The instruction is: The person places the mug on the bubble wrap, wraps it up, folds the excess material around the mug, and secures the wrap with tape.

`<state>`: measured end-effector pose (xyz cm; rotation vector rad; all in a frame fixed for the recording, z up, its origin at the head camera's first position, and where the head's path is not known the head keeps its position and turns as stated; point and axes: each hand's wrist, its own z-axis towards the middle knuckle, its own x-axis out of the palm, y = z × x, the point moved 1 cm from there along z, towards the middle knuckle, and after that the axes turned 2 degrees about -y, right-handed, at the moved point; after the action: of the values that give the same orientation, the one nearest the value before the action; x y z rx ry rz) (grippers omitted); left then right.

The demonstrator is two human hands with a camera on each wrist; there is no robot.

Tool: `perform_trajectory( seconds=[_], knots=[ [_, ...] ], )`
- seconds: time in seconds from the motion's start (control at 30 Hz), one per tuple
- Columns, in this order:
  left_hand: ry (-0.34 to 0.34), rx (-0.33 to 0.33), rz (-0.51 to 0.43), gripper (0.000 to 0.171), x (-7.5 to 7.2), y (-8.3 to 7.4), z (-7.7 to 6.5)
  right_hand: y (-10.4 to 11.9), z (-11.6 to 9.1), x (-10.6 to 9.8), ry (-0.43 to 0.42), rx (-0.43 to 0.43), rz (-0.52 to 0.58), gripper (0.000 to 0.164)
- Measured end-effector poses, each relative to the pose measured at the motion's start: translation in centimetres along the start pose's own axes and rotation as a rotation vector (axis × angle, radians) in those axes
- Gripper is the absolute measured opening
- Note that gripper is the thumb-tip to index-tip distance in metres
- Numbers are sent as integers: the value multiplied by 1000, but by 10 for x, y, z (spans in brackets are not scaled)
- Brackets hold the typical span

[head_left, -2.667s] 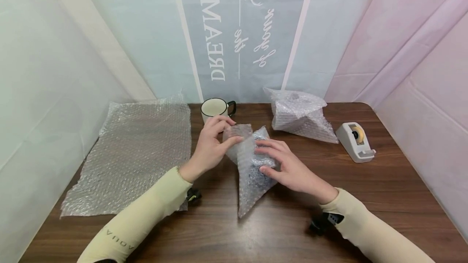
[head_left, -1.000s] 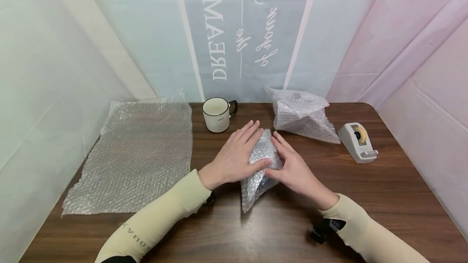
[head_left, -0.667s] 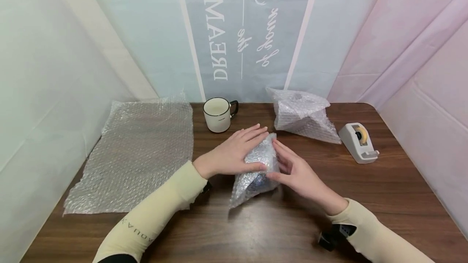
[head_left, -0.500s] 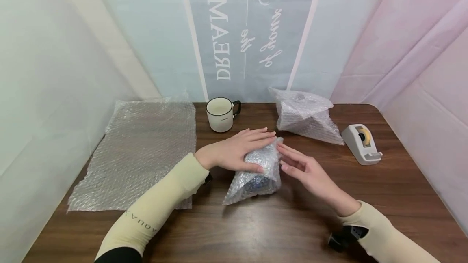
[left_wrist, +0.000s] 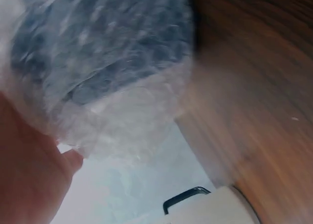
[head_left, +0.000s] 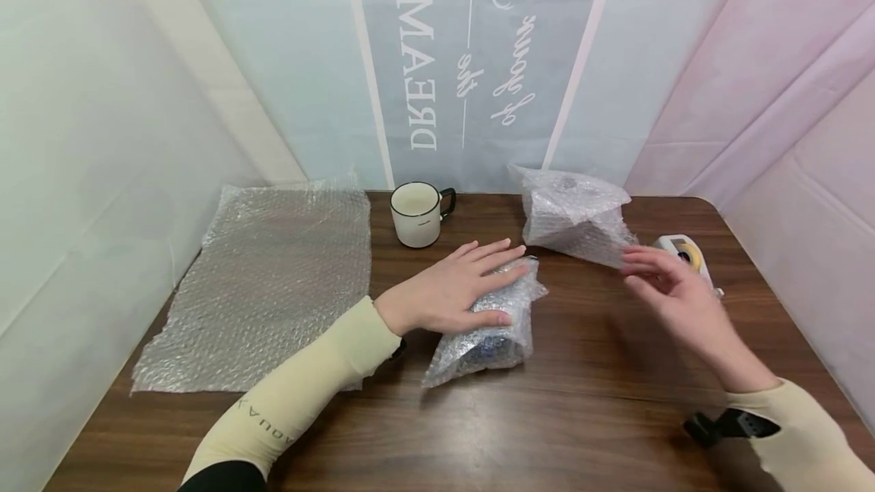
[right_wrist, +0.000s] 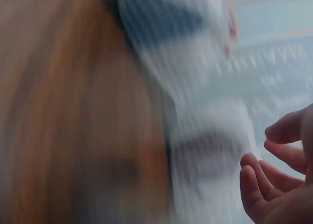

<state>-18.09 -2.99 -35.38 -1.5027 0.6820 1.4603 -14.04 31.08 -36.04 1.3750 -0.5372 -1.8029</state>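
Observation:
My left hand (head_left: 447, 293) lies with spread fingers over a bubble-wrapped bundle (head_left: 497, 348) on the table, steadying its top and left side. Something dark blue shows through the wrap, also in the left wrist view, where the bundle (left_wrist: 112, 53) fills the upper left; its kind is hidden. Off to the right, my right hand (head_left: 690, 313) is in the air, fingers loosely bent and holding nothing. Behind that hand stands a white tape dispenser (head_left: 697, 255) with a yellow roll, partly covered by it. The right wrist view is blurred, with the hand (right_wrist: 283, 180) at its right edge.
A white mug (head_left: 415, 225) with black rim and handle stands behind the left hand. At the back right sits another bubble-wrapped bundle (head_left: 570, 211). A flat bubble wrap sheet (head_left: 266, 287) covers the table's left side. Fabric walls (head_left: 287, 59) enclose the table.
Both hands were on the bundle, folding its wrap down and turning it. The right hand has since let go and moved right to the tape dispenser; the left hand has stayed on the bundle.

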Motion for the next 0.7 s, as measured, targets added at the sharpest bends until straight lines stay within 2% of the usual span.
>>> perform_trajectory(
  seconds=[0.07,0.13,0.23,0.33,0.43,0.7],
  knots=[
    [-12,9,18,73,3,1,-1,-16,0,-18,-56,49,-125,36],
    [-18,19,39,71,6,2,-2,-31,0,-35,-66,112,-250,41],
    [-27,23,48,71,9,3,-3,-53,-1,-53,3,208,-359,54],
    [-38,24,46,70,11,4,-3,-68,-1,-60,91,247,-387,66],
    [-44,20,42,70,11,5,-4,-78,-2,-60,139,269,-399,72],
    [-64,26,21,69,12,8,-4,-91,-5,-62,122,327,-416,68]
  ],
)
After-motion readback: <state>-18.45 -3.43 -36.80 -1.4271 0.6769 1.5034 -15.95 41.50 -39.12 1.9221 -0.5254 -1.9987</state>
